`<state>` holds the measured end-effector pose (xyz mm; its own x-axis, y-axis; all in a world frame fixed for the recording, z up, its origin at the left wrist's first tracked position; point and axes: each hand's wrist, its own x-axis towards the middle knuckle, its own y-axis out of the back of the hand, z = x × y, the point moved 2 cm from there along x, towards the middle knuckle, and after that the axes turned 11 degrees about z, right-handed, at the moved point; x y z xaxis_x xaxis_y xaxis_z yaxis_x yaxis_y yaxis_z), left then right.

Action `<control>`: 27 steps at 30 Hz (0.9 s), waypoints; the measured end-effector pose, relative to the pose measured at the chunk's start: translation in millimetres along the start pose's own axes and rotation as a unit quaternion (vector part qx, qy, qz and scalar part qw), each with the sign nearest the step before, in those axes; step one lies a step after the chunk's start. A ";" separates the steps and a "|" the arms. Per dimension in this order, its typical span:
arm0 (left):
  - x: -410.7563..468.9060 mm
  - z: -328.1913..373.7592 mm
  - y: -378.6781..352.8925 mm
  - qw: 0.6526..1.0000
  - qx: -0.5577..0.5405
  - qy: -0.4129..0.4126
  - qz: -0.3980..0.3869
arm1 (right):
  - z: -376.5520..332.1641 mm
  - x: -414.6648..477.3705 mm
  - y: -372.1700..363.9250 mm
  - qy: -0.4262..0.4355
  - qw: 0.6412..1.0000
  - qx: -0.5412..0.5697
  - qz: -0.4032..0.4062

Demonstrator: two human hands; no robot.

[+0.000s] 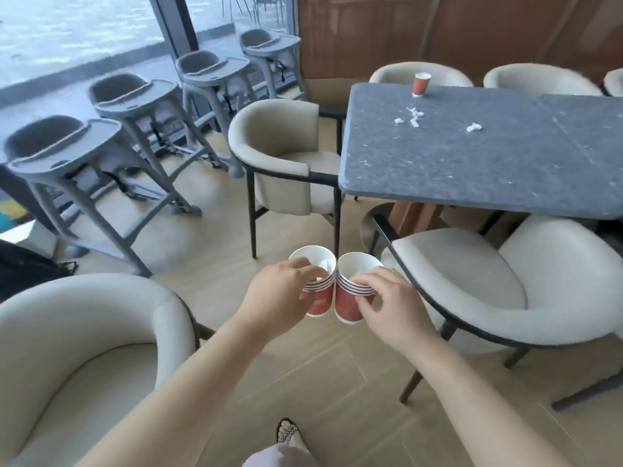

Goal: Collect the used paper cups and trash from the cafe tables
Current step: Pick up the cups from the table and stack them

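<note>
Above the pale wood-plank floor point(317, 375), between cream upholstered armchairs, we hold two stacks of red paper cups with white striped rims side by side, their sides touching. Our left hand point(273, 298) has its fingers point(303, 269) closed around the left stack of red paper cups point(317, 291), which has a scrap of white paper inside. Our right hand point(391, 308) grips the right stack of red paper cups point(350, 298) with its fingers wrapped over the rim bands. Well apart, on the dark grey speckled stone tabletop point(472, 170), a single red paper cup point(421, 84) stands upright near the far edge, and crumpled white paper scraps point(413, 117) lie scattered nearer the middle. Grey high chairs point(111, 153) line the window to the left.
</note>
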<state>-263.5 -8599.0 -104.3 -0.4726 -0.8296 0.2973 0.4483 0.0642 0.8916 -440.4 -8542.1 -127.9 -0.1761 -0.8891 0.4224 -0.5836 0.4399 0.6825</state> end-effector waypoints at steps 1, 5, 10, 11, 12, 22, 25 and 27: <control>9.0 -15.1 7.1 1.000 0.002 0.009 0.009 | -6.2 15.6 -11.8 0.006 1.000 0.005 0.003; 38.0 -65.1 25.9 0.999 -0.006 0.040 0.029 | -26.4 65.4 -49.5 0.019 0.999 0.023 0.012; 71.7 -108.7 22.6 0.998 -0.021 0.061 0.025 | -31.2 109.4 -86.5 0.031 0.999 0.022 -0.010; 79.2 -116.2 20.5 0.997 -0.023 0.062 0.025 | -30.2 119.0 -92.9 0.033 0.999 0.020 -0.014; 87.8 -123.5 18.3 0.998 -0.024 0.061 0.025 | -28.6 129.4 -99.3 0.036 0.999 0.018 -0.017; 222.0 -219.6 -12.9 0.996 -0.030 0.072 0.031 | 9.4 273.4 -185.2 0.025 0.999 0.014 -0.021; 272.7 -254.9 -18.2 0.995 -0.029 0.091 0.030 | 18.8 332.2 -214.6 0.030 0.999 0.023 -0.034; 301.8 -277.1 -17.7 0.993 -0.031 0.111 0.033 | 21.7 368.5 -232.6 0.037 0.998 0.030 -0.043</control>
<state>-203.8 -9004.2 -125.0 -0.2655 -0.9269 0.2654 0.5215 0.0935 0.8481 -386.8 -8974.9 -144.0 -0.0650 -0.9105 0.4084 -0.6402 0.3520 0.6828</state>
